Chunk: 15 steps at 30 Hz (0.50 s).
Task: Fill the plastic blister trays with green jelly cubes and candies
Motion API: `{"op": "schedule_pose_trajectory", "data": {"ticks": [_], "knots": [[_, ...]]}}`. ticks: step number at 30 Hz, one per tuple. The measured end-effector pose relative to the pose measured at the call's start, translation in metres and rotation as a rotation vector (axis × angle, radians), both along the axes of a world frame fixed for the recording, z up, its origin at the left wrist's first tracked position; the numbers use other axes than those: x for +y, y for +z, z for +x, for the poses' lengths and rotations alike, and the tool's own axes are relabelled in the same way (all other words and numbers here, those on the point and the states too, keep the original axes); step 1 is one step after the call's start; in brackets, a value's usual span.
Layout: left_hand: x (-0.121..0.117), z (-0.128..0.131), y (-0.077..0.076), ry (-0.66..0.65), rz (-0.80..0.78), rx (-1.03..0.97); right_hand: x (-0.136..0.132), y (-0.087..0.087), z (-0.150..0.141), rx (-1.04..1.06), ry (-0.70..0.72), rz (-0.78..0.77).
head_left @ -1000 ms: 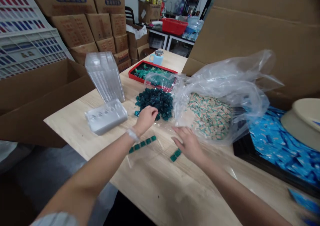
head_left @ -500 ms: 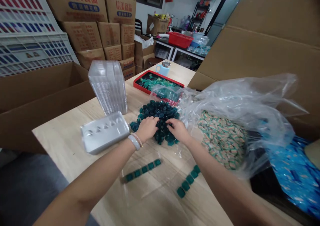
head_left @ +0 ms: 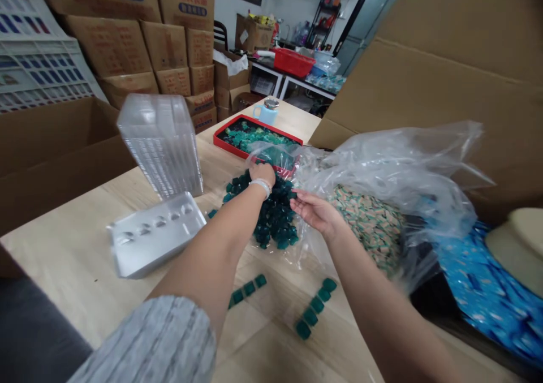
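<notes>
A heap of glossy dark green jelly-like cubes [head_left: 275, 219] lies on clear plastic on the wooden table. My left hand [head_left: 263, 173], a pale bracelet at its wrist, reaches to the far side of the heap; its fingertips are hidden. At the heap's right edge my right hand [head_left: 314, 210] has its palm turned partly upward, with a dark green cube [head_left: 292, 195] at its pinched fingertips. Nearer me, one row of green cubes [head_left: 310, 316] sits in a clear tray, and another row [head_left: 248, 288] is partly covered by my left forearm.
To the left are a stack of clear trays [head_left: 163, 145] and an upturned tray [head_left: 156, 233]. A red-rimmed tray of green pieces [head_left: 216, 140] and a blue mug [head_left: 268, 113] stand behind the heap. Small striped packets [head_left: 369, 224] lie under plastic film [head_left: 390, 151] at right.
My left hand has moved forward to the heap's far side, bringing a grey sleeve into view. My right hand has turned its palm upward at the heap's right edge. The view has shifted rightward.
</notes>
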<state>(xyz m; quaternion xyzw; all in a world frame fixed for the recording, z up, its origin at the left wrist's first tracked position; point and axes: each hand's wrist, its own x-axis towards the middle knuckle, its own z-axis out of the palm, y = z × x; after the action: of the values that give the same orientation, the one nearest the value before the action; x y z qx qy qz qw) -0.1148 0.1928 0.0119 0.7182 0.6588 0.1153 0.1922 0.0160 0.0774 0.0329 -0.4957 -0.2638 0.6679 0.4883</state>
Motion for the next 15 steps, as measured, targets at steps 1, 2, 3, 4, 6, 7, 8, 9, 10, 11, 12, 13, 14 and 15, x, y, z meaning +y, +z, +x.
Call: {"op": "schedule_pose_trajectory", "data": {"ticks": [1,2,3,4,6,7,8,9,10,11,12,13,14,15], "knots": [[0.001,0.005,-0.003,0.017,-0.005,0.007,-0.007,0.000,0.005,0.081,-0.004,-0.017],[0.001,0.009,-0.006,0.034,0.001,0.011,-0.014,-0.001,0.009,0.136,-0.007,-0.026],[0.001,0.012,-0.008,0.047,0.015,0.012,-0.020,-0.002,0.012,0.159,-0.010,-0.028],[0.001,0.014,-0.011,0.048,0.029,0.009,-0.026,-0.003,0.014,0.172,-0.014,-0.028],[0.000,0.013,-0.013,0.034,0.065,0.002,-0.035,-0.006,0.015,0.208,-0.027,-0.028],[-0.001,0.012,-0.012,0.024,0.090,-0.007,-0.039,-0.007,0.015,0.229,-0.041,-0.029],[-0.002,0.011,-0.011,0.024,0.132,-0.034,-0.043,-0.006,0.016,0.246,-0.058,-0.029],[-0.004,0.009,-0.008,0.035,0.194,-0.085,-0.048,-0.005,0.017,0.257,-0.077,-0.027],[-0.008,0.008,-0.003,0.055,0.267,-0.166,-0.054,-0.003,0.020,0.261,-0.095,-0.019],[-0.014,0.008,0.002,0.078,0.334,-0.275,-0.061,0.001,0.026,0.254,-0.112,-0.004],[-0.024,0.008,0.009,0.092,0.377,-0.407,-0.071,0.004,0.034,0.237,-0.127,0.018],[-0.038,0.009,0.017,0.093,0.374,-0.548,-0.084,0.008,0.044,0.208,-0.141,0.046],[-0.057,0.011,0.025,0.066,0.312,-0.678,-0.099,0.012,0.056,0.167,-0.158,0.075],[-0.081,0.012,0.033,0.014,0.197,-0.800,-0.117,0.015,0.069,0.113,-0.178,0.098]]}}
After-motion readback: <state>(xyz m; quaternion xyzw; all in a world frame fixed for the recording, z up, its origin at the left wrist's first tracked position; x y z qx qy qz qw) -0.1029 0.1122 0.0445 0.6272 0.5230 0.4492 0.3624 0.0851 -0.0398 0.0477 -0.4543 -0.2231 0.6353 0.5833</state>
